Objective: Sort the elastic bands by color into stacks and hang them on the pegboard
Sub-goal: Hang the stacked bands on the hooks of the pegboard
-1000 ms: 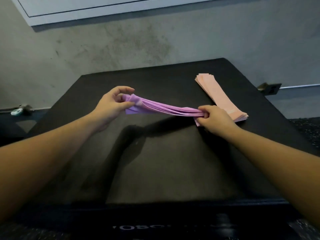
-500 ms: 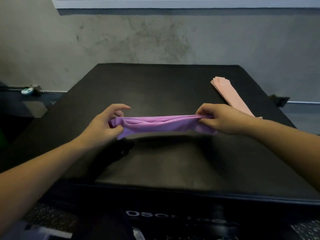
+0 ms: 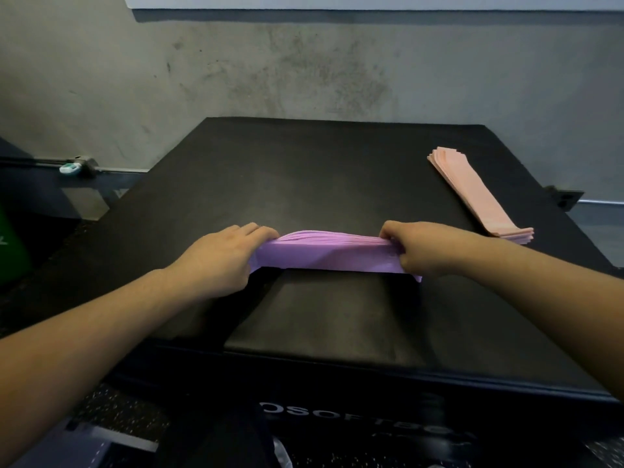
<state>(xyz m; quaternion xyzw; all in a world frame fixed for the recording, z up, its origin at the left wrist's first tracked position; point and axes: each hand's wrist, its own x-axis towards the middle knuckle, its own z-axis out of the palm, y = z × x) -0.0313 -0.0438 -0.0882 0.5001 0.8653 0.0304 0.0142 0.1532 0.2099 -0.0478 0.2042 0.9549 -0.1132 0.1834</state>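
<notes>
Head view: my left hand [image 3: 216, 261] and right hand [image 3: 427, 249] each grip one end of the purple bands [image 3: 329, 253], fingers curled round them, near centre of the tabletop [image 3: 304, 170]. Step: squaring this stack. The pink stack [image 3: 479, 194] lies far right. Next: set the purple stack down aligned.

The stack of purple elastic bands [image 3: 332, 253] lies at frame centre on the black padded box top [image 3: 304, 170], between the left hand [image 3: 223, 256] and right hand [image 3: 425, 248]. The stack of pink elastic bands [image 3: 479, 194] lies at right, well apart. The grey concrete wall [image 3: 304, 72] stands behind the box.
</notes>
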